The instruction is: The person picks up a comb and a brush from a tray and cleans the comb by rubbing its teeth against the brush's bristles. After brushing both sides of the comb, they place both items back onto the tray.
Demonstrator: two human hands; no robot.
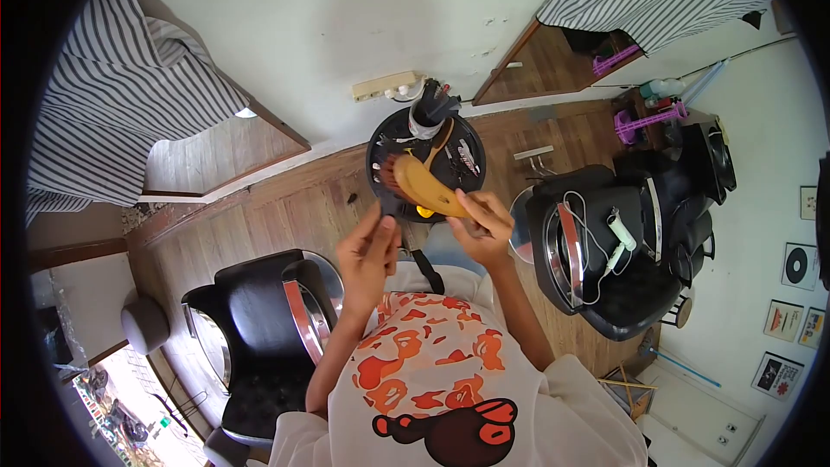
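Note:
My right hand [486, 227] is closed round the end of a curved, yellow-brown brush [430, 188] with dark reddish bristles at its far left end. Opposite it, my left hand [370, 251] is pinched shut close below the bristles. A small dark piece shows at its fingertips, too blurred to name. Both hands are over the near edge of a round black tray [477, 134]. On that tray stand a whitish cup [422, 128] with dark tools in it, small silvery items [467, 156] and a small yellow thing [424, 212], partly covered by the brush.
A white power strip [385, 86] is on the wall behind the tray. Black salon chairs stand left [259, 303] and right [640, 290]; a pale green hair dryer [620, 240] with its cord lies on the right one. Mirrors are partly draped with striped cloth [130, 78].

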